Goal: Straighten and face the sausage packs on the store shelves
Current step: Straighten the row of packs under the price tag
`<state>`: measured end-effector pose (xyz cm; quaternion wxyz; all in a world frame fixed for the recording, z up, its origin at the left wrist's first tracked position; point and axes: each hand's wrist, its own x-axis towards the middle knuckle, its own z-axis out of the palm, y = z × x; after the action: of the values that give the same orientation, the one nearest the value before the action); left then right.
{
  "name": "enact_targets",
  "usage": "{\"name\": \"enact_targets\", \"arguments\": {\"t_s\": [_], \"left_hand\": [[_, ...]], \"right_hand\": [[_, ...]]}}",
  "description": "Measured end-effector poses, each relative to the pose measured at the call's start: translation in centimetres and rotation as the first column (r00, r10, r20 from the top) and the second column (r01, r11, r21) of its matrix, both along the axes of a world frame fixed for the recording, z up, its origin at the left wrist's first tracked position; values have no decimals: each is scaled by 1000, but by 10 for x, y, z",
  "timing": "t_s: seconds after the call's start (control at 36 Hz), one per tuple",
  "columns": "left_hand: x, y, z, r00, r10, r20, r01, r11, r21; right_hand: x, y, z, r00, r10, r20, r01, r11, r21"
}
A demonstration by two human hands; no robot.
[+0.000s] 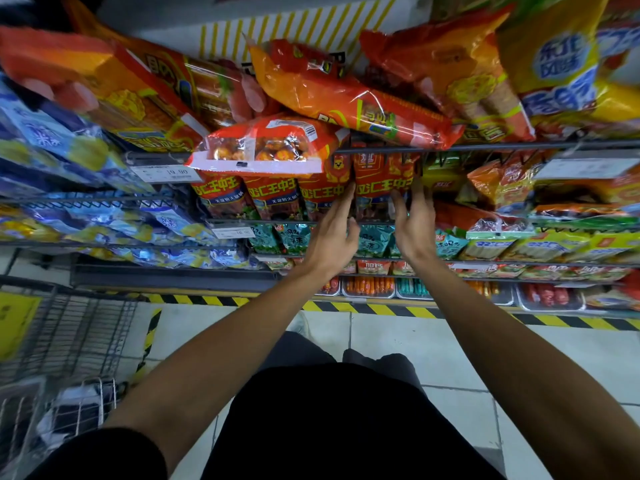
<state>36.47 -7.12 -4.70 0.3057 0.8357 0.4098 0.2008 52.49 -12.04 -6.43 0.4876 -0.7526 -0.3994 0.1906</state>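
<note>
Pale tiled floor [398, 344] underfoot, edged by black-and-yellow hazard tape [391, 310] along the shelving base. Wire cart [69, 327] at left. White wall [166, 32] behind, yellow-striped.

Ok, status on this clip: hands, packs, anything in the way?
Left hand and right hand open, flanking the rightmost red sausage pack. Row upright, facing out. Clear-window bag overhangs the row's tops.

overhanging bag [263, 147] above packed red packs [277, 195]
</note>
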Motion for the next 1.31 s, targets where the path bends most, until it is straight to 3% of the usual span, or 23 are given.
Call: {"name": "enact_targets", "arguments": {"t_s": [0.06,0.14,0.25,0.31,0.39,0.56,0.75,0.94,1.06,1.19,1.31], "left_hand": [[-11,-1,-5,999,-44,16,41,986,162],[-24,4,-13,992,-99,-79,119,944,309],[-32,20,-22,936,-126,-328,259,878,402],[-33,24,-23,921,-110,-373,273,865,421],[-34,27,-25,913,-91,-397,277,853,443],[-28,26,-25,896,-71,-438,277,860,428],[-36,31,-27,877,-56,-477,304,834,461],[-46,62,-21,819,-283,-500,475,823,311],[-51,60,-17,839,-324,-437,477,824,305],[-42,32,-18,915,-275,-294,373,853,364],[-31,20,-20,891,-309,-333,426,823,376]], "right_hand": [[5,3,-1,999,24,-38,-25,999,-43],[10,6,-1,994,42,-100,-55,990,-129],[9,4,-2,993,31,-115,-46,990,-133],[9,6,0,997,32,-70,-39,995,-96],[8,10,0,999,37,-5,-37,995,-98],[7,12,-1,997,70,14,-63,955,-290],[6,13,0,999,34,-38,-41,975,-216],[8,18,0,998,44,-35,-52,965,-258],[-4,10,10,994,-20,-111,12,997,-74],[-35,-18,7,996,-72,44,68,993,91],[-39,-27,0,976,29,218,-41,998,49]]}}
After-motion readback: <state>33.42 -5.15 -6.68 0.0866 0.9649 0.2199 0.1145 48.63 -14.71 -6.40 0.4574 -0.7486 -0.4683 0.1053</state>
